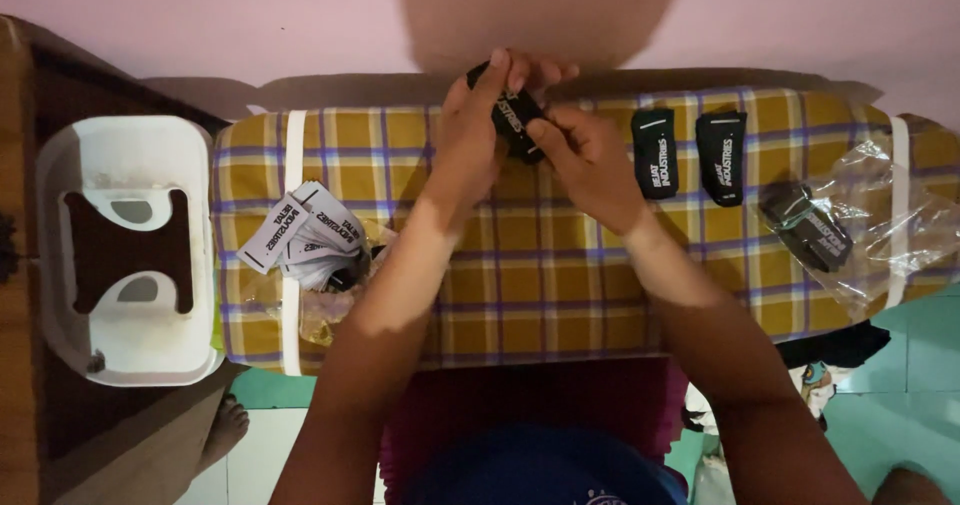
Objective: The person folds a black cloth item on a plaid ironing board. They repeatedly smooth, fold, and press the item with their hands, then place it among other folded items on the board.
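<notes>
Nearest the camera are the person's blue shirt (545, 470) and two bare forearms, which reach out over an ironing board (520, 295) covered in yellow checked cloth. At the far edge of the board both hands meet on one small black sock (512, 117) with white lettering. The left hand (475, 130) has its fingers curled closed over the sock's upper end, and the right hand (585, 160) pinches the lower end between thumb and forefinger, so the sock is held just above the board between them. Two more black socks (688, 155) lie flat side by side to the right, neatly parallel, and farther right another dark piece sits inside a crinkled clear plastic bag (870, 215). On the left side of the board lies a loose pile of white paper labels (305, 235), and beyond that end stands a white iron rest (125, 250). To do this well, I would judge that the sock should be pulled smooth and square between the two grips, lettering facing up, then lined up with the two already lying flat.
</notes>
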